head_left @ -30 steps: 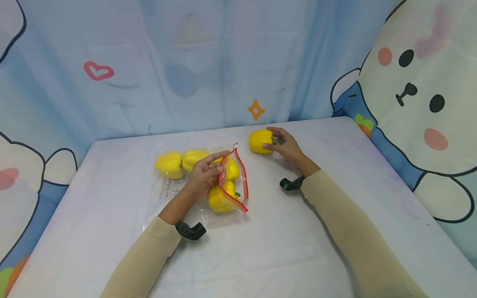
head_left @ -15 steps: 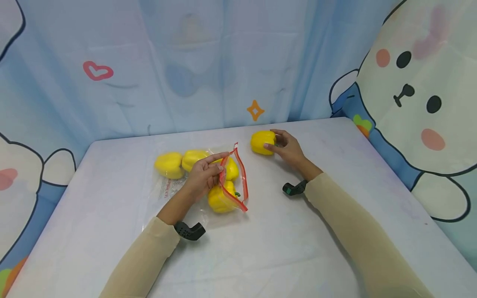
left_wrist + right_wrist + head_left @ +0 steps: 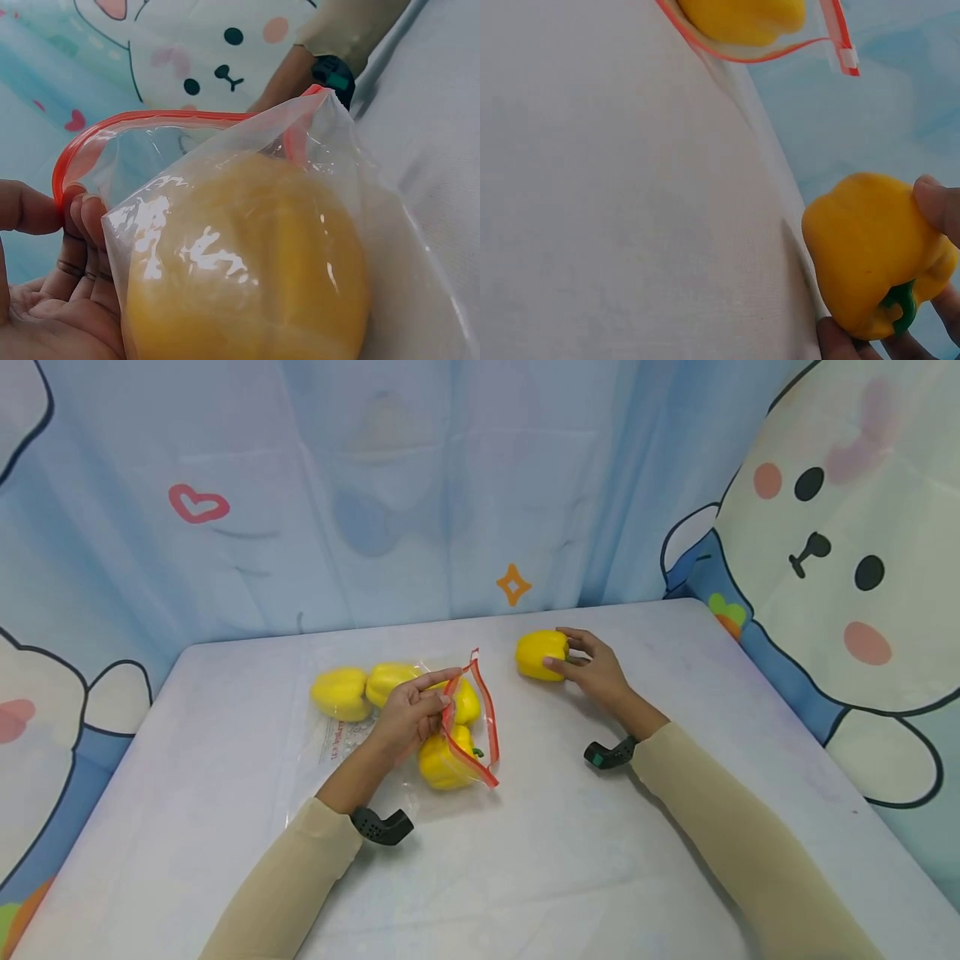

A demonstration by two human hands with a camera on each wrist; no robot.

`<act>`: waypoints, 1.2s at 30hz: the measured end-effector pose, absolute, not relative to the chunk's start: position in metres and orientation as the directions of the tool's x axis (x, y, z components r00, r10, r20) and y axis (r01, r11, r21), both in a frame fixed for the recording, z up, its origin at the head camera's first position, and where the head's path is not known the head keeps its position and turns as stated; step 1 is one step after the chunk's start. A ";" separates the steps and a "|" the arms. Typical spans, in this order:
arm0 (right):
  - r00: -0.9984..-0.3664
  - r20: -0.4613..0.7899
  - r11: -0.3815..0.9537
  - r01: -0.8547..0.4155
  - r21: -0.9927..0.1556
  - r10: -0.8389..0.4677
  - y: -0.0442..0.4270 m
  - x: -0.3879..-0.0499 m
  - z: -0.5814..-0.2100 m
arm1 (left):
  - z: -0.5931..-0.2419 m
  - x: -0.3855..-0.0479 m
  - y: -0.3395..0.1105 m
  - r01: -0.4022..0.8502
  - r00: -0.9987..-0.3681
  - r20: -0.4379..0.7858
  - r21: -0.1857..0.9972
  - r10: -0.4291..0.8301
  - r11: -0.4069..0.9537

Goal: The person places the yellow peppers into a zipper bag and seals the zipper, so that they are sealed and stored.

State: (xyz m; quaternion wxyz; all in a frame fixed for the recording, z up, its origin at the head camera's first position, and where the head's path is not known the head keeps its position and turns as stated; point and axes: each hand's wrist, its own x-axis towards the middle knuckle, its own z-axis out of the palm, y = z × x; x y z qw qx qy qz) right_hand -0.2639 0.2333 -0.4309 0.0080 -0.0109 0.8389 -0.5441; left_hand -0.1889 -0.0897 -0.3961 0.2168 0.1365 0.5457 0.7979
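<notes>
A clear zip bag (image 3: 491,718) with a red-edged mouth lies on the table, its mouth spread toward the right. My left hand (image 3: 407,718) pinches the near-left edge of that mouth between thumb and fingers. Inside are several yellow bell peppers; one pepper (image 3: 446,762) with a green stem sits just within the mouth, and another pepper (image 3: 341,693) lies at the far left. To the right of the bag, my right hand (image 3: 597,672) grips a separate yellow bell pepper (image 3: 874,251) by its stem end, fingers on one side and thumb on the other.
A white cloth covers the table (image 3: 540,860). Behind it hangs a blue printed curtain (image 3: 450,485), with a cartoon bear print at the right. A white slider (image 3: 848,58) shows at the end of the bag's red strip in the right wrist view.
My right hand has moved a little to the right and nearer to me, carrying the bell pepper along. My left hand and the bag stay where they were.
</notes>
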 end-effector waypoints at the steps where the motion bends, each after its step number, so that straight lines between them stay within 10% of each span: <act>1: -0.999 -0.007 0.402 -0.006 -0.916 -0.032 0.234 -0.262 -0.430 | -0.396 -0.189 -0.090 -0.197 -0.869 -0.019 0.930 0.495 -0.310; 17: -0.989 -0.015 0.131 -0.005 -0.991 -0.148 0.216 -0.210 -0.415 | -0.396 -0.188 -0.089 -0.180 -0.876 -0.017 0.939 0.483 -0.294; 36: -0.903 -0.046 0.167 -0.029 -0.985 -0.427 0.185 -0.164 -0.418 | -0.396 -0.189 -0.090 -0.171 -0.882 -0.018 0.944 0.471 -0.284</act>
